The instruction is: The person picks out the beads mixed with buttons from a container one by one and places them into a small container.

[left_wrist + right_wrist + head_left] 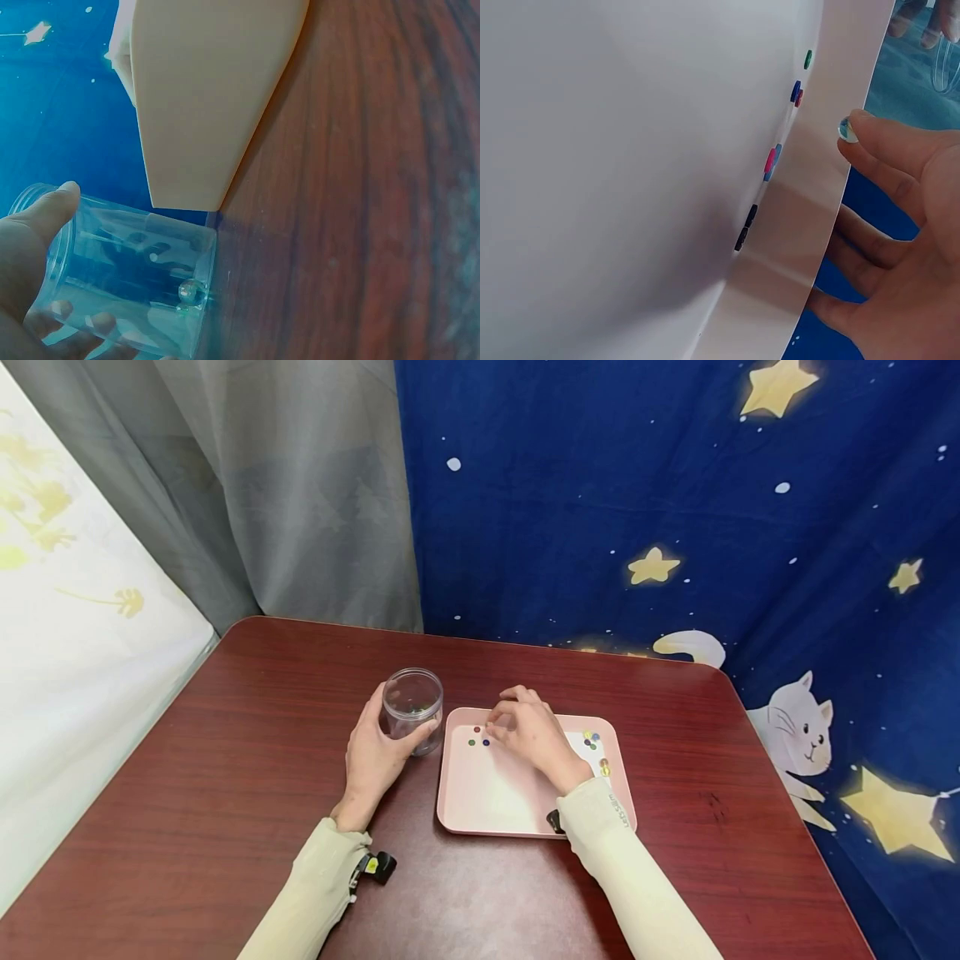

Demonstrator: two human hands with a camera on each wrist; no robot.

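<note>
My left hand [373, 758] grips a clear jar [413, 697] that stands on the table left of the tray, thumb on one side and fingers round the other. A clear marble [190, 292] lies at the jar's bottom, with something greenish beside it. Over the pink tray [480, 814], my right hand [531, 732] pinches a small clear marble [847, 130] with a bluish-yellow inside between thumb and index finger. Its other fingers are spread loosely. Below it, small flat-looking coloured discs, among them a green disc [808, 59] and a pink disc [769, 160], lie along the tray's inner edge.
Several coloured marbles [591, 740] sit in the tray's far right part, with amber marbles [604, 767] nearer. The reddish-brown table [225, 793] surrounds tray and jar. Behind it hang a blue star-patterned curtain [555, 510] and a grey curtain [315, 510].
</note>
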